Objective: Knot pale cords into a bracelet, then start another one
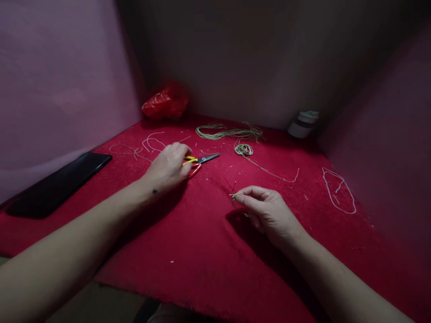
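Clasped left grip [168, 167] over the handles of the scissors [202, 160], blades flat on the red counter [202, 237]. Pinched a short green cord [234, 196] in right grip [266, 208], near the scissors, body-side. Noted cord coil [243, 150] just beyond the blades.

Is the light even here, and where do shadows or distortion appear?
Head view: dim; the red cloth is brightest; soft shadows fall beneath the left hand and right hand; the background is murky; wide-angle distortion stretches the forearms at the edges.
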`<state>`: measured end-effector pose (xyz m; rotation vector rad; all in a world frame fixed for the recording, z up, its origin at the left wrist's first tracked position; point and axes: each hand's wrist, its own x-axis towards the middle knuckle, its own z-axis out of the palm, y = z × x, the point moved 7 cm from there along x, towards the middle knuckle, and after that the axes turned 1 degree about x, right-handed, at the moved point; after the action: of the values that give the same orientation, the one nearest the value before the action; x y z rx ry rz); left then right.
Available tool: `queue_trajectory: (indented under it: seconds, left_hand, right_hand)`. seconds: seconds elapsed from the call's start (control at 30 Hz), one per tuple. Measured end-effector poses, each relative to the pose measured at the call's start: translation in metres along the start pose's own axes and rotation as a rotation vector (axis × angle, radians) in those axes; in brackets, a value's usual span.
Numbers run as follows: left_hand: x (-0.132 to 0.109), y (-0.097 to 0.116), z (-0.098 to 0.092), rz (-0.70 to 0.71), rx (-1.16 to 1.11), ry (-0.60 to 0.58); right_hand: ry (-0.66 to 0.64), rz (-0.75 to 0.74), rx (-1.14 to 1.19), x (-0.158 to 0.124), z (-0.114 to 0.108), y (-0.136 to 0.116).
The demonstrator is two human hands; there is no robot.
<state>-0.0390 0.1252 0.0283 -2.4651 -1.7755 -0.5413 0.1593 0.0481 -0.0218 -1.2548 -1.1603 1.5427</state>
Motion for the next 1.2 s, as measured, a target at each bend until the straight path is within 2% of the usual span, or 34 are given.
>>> queue_trajectory:
  seconds: [0.1, 0.23, 0.33, 0.43, 0.53, 0.6, 0.63, 0.7, 0.77, 0.97, 1.2]
  left_hand:
    - [0.01, -0.026, 0.014, -0.074, 0.219, -0.188]
    - [0.007, -0.028, 0.021, -0.056, 0.216, -0.329]
    - [0.003, -0.027, 0.02, -0.129, 0.111, -0.362]
    - [0.0, -0.026, 0.015, -0.226, 0.033, -0.305]
    - [-0.005, -0.009, 0.008, -0.19, -0.152, -0.232]
    - [-0.013, 0.016, 0.003, -0.033, -0.337, -0.231]
    - [-0.02, 0.03, 0.002, 0.059, -0.388, -0.266]
    - [-0.036, 0.055, 0.002, 0.201, -0.371, -0.377]
    - [-0.048, 0.07, -0.001, 0.262, -0.258, -0.397]
    - [-0.058, 0.075, 0.007, 0.278, -0.049, -0.447]
    - [-0.061, 0.074, 0.014, 0.271, 0.0, -0.489]
  right_hand:
    - [0.001, -0.001, 0.063, 0.002, -0.002, 0.003]
    - [0.001, -0.029, 0.163, 0.004, -0.006, 0.005]
    - [0.032, -0.072, 0.218, 0.006, -0.009, 0.003]
    - [0.057, -0.124, 0.304, 0.007, -0.012, -0.001]
    - [0.065, -0.161, 0.39, 0.007, -0.013, -0.005]
    - [0.064, -0.175, 0.441, 0.006, -0.014, -0.008]
    - [0.067, -0.183, 0.468, 0.005, -0.014, -0.01]
    - [0.075, -0.204, 0.518, 0.004, -0.015, -0.013]
    - [0.078, -0.219, 0.552, 0.003, -0.016, -0.016]
    - [0.078, -0.276, 0.605, 0.003, -0.017, -0.021]
    - [0.122, -0.294, 0.592, 0.003, -0.018, -0.021]
